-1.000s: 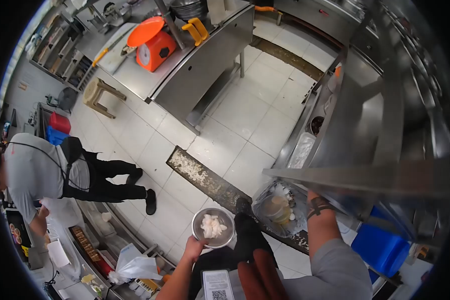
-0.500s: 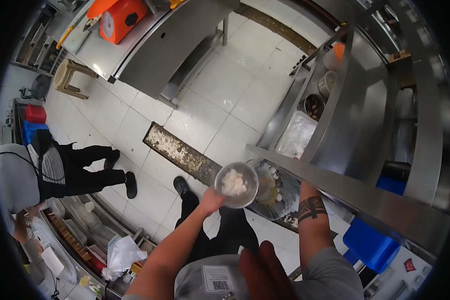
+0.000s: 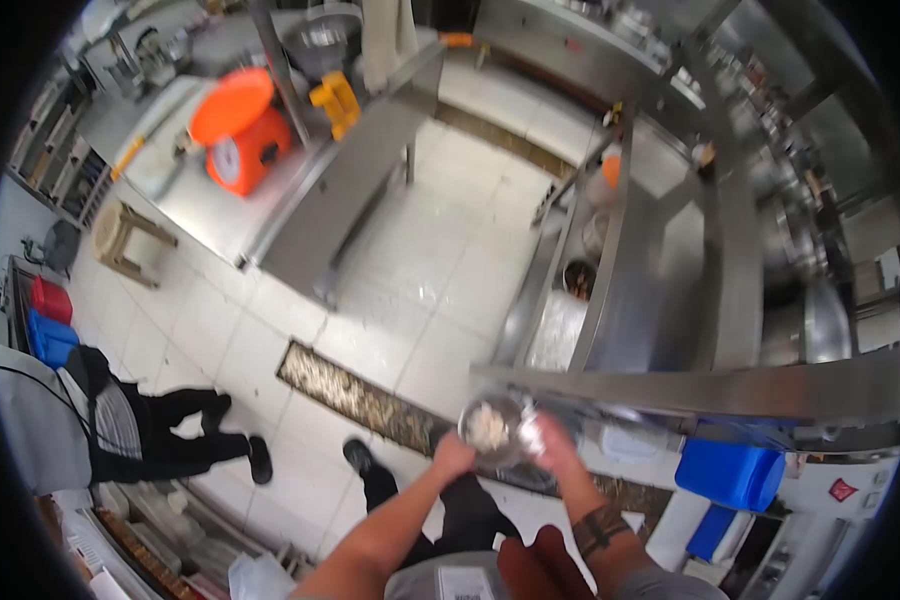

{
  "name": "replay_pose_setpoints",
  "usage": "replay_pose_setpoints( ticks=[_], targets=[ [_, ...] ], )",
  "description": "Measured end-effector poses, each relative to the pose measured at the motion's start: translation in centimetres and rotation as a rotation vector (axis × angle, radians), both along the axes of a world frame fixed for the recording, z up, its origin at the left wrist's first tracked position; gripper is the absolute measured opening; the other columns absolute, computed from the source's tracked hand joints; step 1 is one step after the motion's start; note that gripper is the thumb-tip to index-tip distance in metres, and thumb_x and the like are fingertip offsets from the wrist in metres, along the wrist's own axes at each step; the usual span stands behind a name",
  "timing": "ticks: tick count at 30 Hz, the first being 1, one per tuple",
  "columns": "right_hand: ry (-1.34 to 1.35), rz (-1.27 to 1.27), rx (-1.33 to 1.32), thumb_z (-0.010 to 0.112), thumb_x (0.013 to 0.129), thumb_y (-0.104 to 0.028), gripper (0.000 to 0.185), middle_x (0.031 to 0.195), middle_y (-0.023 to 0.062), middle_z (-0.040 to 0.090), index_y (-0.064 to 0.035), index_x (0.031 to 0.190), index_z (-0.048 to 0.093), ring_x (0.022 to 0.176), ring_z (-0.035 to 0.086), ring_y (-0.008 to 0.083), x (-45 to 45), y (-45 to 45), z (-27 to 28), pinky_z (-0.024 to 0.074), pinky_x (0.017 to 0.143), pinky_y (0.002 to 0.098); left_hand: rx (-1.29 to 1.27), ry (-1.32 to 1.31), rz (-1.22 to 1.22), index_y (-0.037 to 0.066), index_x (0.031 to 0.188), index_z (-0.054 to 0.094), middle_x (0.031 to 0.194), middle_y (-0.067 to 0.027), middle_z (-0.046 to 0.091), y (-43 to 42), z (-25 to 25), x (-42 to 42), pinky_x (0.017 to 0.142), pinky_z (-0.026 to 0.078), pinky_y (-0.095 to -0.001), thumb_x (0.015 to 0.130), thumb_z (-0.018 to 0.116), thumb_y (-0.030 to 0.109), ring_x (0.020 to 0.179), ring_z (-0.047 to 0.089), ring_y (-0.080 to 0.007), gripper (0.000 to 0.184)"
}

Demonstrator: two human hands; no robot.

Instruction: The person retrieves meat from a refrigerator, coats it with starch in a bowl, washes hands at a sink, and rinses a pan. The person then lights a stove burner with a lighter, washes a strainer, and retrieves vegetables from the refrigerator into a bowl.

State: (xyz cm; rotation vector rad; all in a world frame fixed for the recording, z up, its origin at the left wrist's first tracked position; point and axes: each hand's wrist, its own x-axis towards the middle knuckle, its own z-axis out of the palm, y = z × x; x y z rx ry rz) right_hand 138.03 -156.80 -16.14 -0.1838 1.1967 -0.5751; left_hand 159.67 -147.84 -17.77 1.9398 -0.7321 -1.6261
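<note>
Since the half-second-earlier frame, the right hand has come out from beneath the steel shelving to the metal bowl. Left to right: far left, a second person, dark trousers, near a red container and a blue container. Pale stool next. Steel table carries an orange scale; dial markings too blurred to read. Below centre, the left hand grips the near left rim of the bowl, which is held above the floor and contains whitish pieces. Shirt-front white label shows dark print, cut off by the edge, not legible. Right hand at the bowl's right side, motion-blurred, something pale and shiny at its fingers; cannot tell whether it grasps it. Farther right, a blue bin, then a red diamond-shaped mark on a white surface, its lettering unreadable.
</note>
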Motion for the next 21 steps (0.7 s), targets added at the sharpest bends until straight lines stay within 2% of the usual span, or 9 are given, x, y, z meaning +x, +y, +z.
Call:
replay_pose_setpoints(
  ticks=[1,3,5,6,8,11,13,17,21],
  targets=[
    [0.056,0.152,-0.183,0.055,0.096,-0.022,0.015,0.085,0.0048,0.068,-0.0128,0.099,0.067,0.075,0.067,0.0220,2.3,0.5,-0.2,0.0554,0.066,0.0375,-0.125,-0.046,-0.058,-0.009,0.099,0.065,0.086,-0.0296,0.069,0.6,1.0,0.8,0.070,0.058,-0.0465,0.075,0.063,0.013,0.077,0.072,-0.0379,0.033],
    [0.656,0.939,-0.589,0.058,0.091,-0.013,0.019,0.099,0.0120,0.069,-0.0112,0.106,0.068,0.090,0.068,0.0262,9.3,0.6,7.1,0.0551,0.077,0.0416,0.029,0.147,0.142,-0.012,0.104,0.063,0.085,-0.0267,0.069,2.3,1.6,2.2,0.064,0.060,-0.0450,0.076,0.061,0.008,0.078,0.073,-0.0360,0.034],
    [0.728,1.376,-1.229,0.063,0.082,-0.009,0.031,0.122,0.0196,0.062,-0.0112,0.113,0.068,0.111,0.061,0.0349,13.1,1.3,7.6,0.0509,0.092,0.0471,0.018,0.313,0.232,-0.013,0.110,0.061,0.091,-0.0235,0.068,2.8,7.3,5.7,0.059,0.062,-0.0413,0.077,0.057,0.000,0.079,0.072,-0.0342,0.035],
    [0.728,1.363,-1.266,0.063,0.082,-0.009,0.031,0.122,0.0196,0.062,-0.0112,0.113,0.068,0.111,0.061,0.0349,15.7,1.6,10.6,0.0509,0.092,0.0471,-0.011,0.295,0.236,-0.013,0.110,0.061,0.091,-0.0235,0.068,3.3,9.1,7.5,0.059,0.062,-0.0413,0.077,0.057,0.000,0.079,0.072,-0.0342,0.035],
    [0.820,1.573,-1.403,0.066,0.075,-0.007,0.049,0.137,0.0224,0.051,-0.0153,0.124,0.064,0.124,0.049,0.0441,19.8,3.0,16.9,0.0447,0.102,0.0505,-0.082,0.376,0.377,-0.012,0.111,0.060,0.099,-0.0224,0.067,4.6,11.9,11.1,0.060,0.064,-0.0395,0.078,0.054,-0.005,0.080,0.071,-0.0338,0.035],
    [0.843,1.592,-1.508,0.066,0.074,-0.005,0.062,0.145,0.0222,0.042,-0.0198,0.134,0.058,0.127,0.043,0.0493,25.2,4.3,21.2,0.0440,0.104,0.0514,-0.108,0.360,0.424,-0.013,0.115,0.058,0.102,-0.0234,0.067,6.7,15.8,17.4,0.059,0.064,-0.0405,0.080,0.057,-0.008,0.077,0.072,-0.0337,0.035],
    [0.795,1.560,-1.616,0.066,0.074,-0.004,0.067,0.140,0.0235,0.045,-0.0219,0.137,0.053,0.123,0.049,0.0468,29.0,4.8,20.7,0.0458,0.101,0.0510,-0.172,0.295,0.432,-0.012,0.115,0.058,0.102,-0.0228,0.067,8.3,20.5,20.7,0.060,0.064,-0.0404,0.081,0.057,-0.008,0.078,0.072,-0.0340,0.035],
    [0.626,1.633,-1.432,0.069,0.073,-0.006,0.064,0.119,0.0232,0.054,-0.0175,0.134,0.053,0.113,0.057,0.0428,37.5,5.8,21.9,0.0480,0.095,0.0500,-0.247,0.272,0.494,-0.011,0.117,0.056,0.105,-0.0221,0.066,12.0,23.3,26.1,0.062,0.065,-0.0395,0.081,0.054,-0.008,0.080,0.071,-0.0342,0.036],
    [0.659,1.380,-1.792,0.069,0.075,-0.013,0.061,0.116,0.0243,0.057,-0.0158,0.133,0.055,0.111,0.057,0.0431,44.5,8.0,21.6,0.0477,0.095,0.0484,-0.279,0.368,0.704,-0.012,0.118,0.055,0.109,-0.0223,0.064,15.0,22.2,31.9,0.065,0.066,-0.0396,0.082,0.050,-0.009,0.087,0.071,-0.0349,0.036]
  ],
)
